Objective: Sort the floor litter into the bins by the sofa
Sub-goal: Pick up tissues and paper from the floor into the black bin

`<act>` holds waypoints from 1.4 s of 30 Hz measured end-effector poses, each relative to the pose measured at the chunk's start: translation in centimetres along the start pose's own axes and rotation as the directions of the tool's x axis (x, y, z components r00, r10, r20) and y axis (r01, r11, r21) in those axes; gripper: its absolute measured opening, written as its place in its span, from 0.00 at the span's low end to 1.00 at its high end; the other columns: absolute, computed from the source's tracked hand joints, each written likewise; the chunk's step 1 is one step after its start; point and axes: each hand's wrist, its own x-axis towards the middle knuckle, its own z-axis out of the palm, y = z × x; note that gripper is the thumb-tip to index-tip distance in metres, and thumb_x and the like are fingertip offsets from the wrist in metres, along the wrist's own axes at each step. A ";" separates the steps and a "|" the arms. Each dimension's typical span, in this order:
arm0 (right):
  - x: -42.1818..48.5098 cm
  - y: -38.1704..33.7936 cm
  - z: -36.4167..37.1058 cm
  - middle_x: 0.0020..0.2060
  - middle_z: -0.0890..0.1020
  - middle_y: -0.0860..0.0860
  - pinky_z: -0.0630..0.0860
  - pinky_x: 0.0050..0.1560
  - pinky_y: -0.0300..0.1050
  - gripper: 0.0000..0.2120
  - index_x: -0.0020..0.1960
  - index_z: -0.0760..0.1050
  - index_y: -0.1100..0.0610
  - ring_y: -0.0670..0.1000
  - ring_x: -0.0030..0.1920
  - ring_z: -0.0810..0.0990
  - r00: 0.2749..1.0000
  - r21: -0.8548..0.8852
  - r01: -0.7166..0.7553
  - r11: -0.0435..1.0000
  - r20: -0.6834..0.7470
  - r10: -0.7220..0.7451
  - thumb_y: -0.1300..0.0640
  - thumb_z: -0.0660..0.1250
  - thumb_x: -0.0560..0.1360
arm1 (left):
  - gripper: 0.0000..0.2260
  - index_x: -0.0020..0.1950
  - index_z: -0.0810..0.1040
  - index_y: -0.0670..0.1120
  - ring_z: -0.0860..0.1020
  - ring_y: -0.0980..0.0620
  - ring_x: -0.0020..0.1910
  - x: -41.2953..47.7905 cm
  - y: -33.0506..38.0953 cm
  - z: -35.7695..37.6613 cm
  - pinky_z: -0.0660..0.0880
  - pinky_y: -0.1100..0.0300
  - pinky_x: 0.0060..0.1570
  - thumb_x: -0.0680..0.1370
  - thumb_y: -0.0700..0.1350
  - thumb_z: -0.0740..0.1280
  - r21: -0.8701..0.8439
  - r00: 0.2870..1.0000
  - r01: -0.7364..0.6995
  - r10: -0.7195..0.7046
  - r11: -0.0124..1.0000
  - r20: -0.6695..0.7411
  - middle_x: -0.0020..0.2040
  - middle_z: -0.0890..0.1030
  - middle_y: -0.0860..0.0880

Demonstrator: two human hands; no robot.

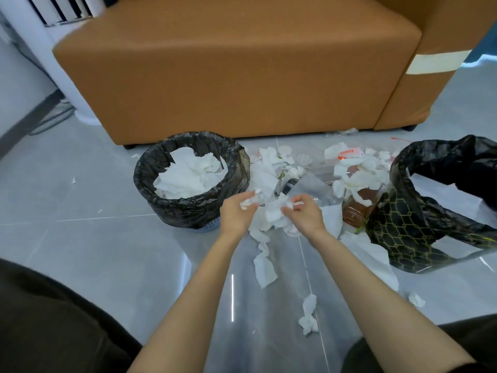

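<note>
A soft, creased tissue sheet (273,212) hangs between the two hands, just above the glossy grey floor tiles (107,238). The left hand (236,215) has its grip closed: the fingers curl round a small crumpled tissue wad (248,202). The right hand (305,215) also grips, pinching the sheet's upper edge between thumb and curled fingers.

Just left of the hands stands the round left bin (188,208). It is lined with wrinkled, shiny black plastic folded over the rim, a perforated lavender base shows at the bottom, and it is heaped with rumpled white tissues (191,175). To the right stands the right bin (400,232), a dark one with a gold lattice pattern, its loose black liner (441,157) sagging outward.

The floor litter (355,173) lies between the bins in front of the sofa (236,65), a blocky shape in tan woven fabric. The litter is torn tissue scraps, a clear plastic film (309,187), a white packet with red print (347,152) and a transparent bottle with brown contents (356,211) lying against the right bin. A twisted tissue strip (265,267) trails toward the person, with a knotted scrap (308,317) nearer.
</note>
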 end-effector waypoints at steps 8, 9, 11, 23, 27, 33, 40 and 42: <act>1.0 -11.3 3.0 0.36 0.75 0.48 0.70 0.37 0.40 0.09 0.42 0.70 0.49 0.47 0.36 0.74 0.957 0.055 0.229 0.972 0.169 -0.235 0.60 0.69 0.72 | 0.14 0.62 0.77 0.40 0.73 0.59 0.41 3.1 4.3 -8.6 0.72 0.68 0.35 0.76 0.38 0.67 -0.134 0.998 -0.014 0.005 0.991 -0.070 0.56 0.77 0.48; 1.0 -12.6 4.0 0.36 0.76 0.48 0.71 0.39 0.42 0.08 0.43 0.71 0.50 0.49 0.37 0.75 0.946 0.040 0.253 0.967 0.199 -0.256 0.60 0.68 0.73 | 0.15 0.63 0.76 0.40 0.73 0.58 0.42 3.5 4.3 -9.6 0.71 0.70 0.34 0.76 0.37 0.67 -0.123 0.995 -0.008 -0.004 0.992 -0.098 0.60 0.77 0.48; 1.2 -14.6 5.9 0.35 0.77 0.49 0.74 0.40 0.45 0.05 0.45 0.72 0.52 0.50 0.37 0.77 0.927 0.009 0.296 0.955 0.239 -0.290 0.60 0.67 0.73 | 0.17 0.65 0.75 0.39 0.73 0.55 0.46 4.3 4.2 -10.9 0.70 0.69 0.37 0.76 0.38 0.66 -0.102 0.990 0.011 -0.025 0.995 -0.141 0.65 0.75 0.46; 1.5 -12.1 8.4 0.57 0.76 0.51 0.78 0.55 0.49 0.16 0.64 0.71 0.55 0.52 0.54 0.78 0.957 0.123 0.173 0.977 0.214 -0.196 0.62 0.62 0.77 | 0.22 0.73 0.65 0.47 0.63 0.52 0.72 4.1 1.8 -12.0 0.61 0.59 0.68 0.79 0.41 0.64 0.076 0.981 -0.076 0.089 0.994 -0.175 0.73 0.66 0.50; 0.9 -7.8 6.5 0.48 0.77 0.52 0.78 0.49 0.47 0.08 0.56 0.73 0.54 0.53 0.46 0.79 0.983 0.102 0.095 0.990 0.145 -0.109 0.61 0.61 0.77 | 0.17 0.68 0.70 0.48 0.75 0.52 0.60 2.9 1.9 -9.9 0.70 0.63 0.57 0.79 0.39 0.61 -0.047 0.974 -0.140 0.129 0.989 -0.186 0.65 0.75 0.50; 0.3 0.1 2.9 0.45 0.78 0.54 0.72 0.38 0.39 0.06 0.50 0.74 0.55 0.51 0.40 0.76 0.970 -0.182 -0.070 0.981 0.215 0.109 0.63 0.64 0.74 | 0.15 0.65 0.73 0.43 0.78 0.48 0.53 1.4 0.8 -4.6 0.75 0.54 0.57 0.79 0.36 0.60 -0.102 0.995 -0.098 0.094 0.990 -0.043 0.55 0.79 0.47; -3.5 6.9 -0.5 0.47 0.73 0.51 0.71 0.36 0.38 0.19 0.58 0.73 0.55 0.49 0.44 0.73 0.816 -0.626 -0.036 0.779 0.431 0.385 0.57 0.73 0.70 | 0.16 0.64 0.73 0.41 0.76 0.45 0.59 -0.7 -4.9 2.3 0.72 0.55 0.58 0.76 0.33 0.62 0.045 0.972 0.106 -0.113 0.993 0.205 0.60 0.77 0.41; -4.4 8.4 -1.0 0.52 0.72 0.52 0.71 0.42 0.36 0.23 0.60 0.73 0.54 0.50 0.49 0.73 0.785 -0.687 0.047 0.725 0.474 0.398 0.55 0.75 0.68 | 0.17 0.65 0.73 0.42 0.75 0.45 0.60 -1.4 -6.7 3.7 0.71 0.57 0.58 0.76 0.34 0.62 0.117 0.951 0.136 -0.163 0.984 0.261 0.62 0.76 0.42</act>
